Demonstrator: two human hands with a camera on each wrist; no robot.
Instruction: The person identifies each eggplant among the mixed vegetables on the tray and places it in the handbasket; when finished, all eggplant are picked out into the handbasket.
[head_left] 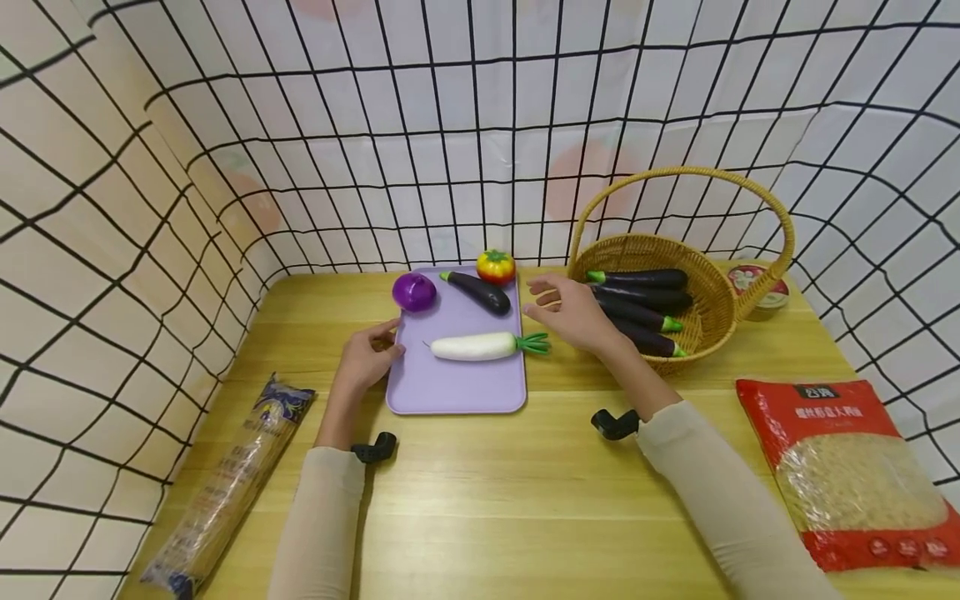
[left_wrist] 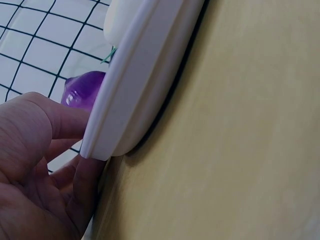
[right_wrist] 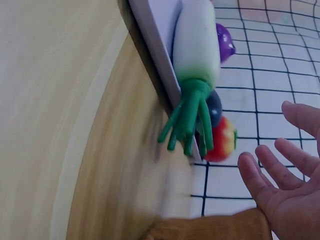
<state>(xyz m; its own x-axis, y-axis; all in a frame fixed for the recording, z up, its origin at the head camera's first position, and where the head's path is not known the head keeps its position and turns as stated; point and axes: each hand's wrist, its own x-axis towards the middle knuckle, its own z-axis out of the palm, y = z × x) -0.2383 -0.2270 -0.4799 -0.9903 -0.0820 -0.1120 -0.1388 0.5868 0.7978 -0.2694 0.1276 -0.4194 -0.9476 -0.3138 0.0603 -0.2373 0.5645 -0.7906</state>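
A lavender tray (head_left: 457, 393) lies on the table, and my left hand (head_left: 366, 358) pinches its left rim. In the left wrist view the thumb is over the rim, with fingers (left_wrist: 86, 187) below it. On the tray are a white radish (head_left: 476, 347) with green stalks over the right rim, a dark eggplant (head_left: 483, 293), a purple onion (head_left: 414, 292) and a ribbed red-and-yellow vegetable (head_left: 496, 267). My right hand (head_left: 573, 315), its fingers loosely spread and holding nothing, hovers between the tray and the wicker basket (head_left: 660, 242). Several eggplants (head_left: 641, 297) lie in the basket.
The basket's tall handle (head_left: 783, 229) arches over it. A round tin (head_left: 763, 302) stands behind its right side. A red pasta bag (head_left: 855, 475) lies at the right, a long noodle pack (head_left: 232, 483) at the left. Black wire mesh (head_left: 513, 125) encloses the back and sides.
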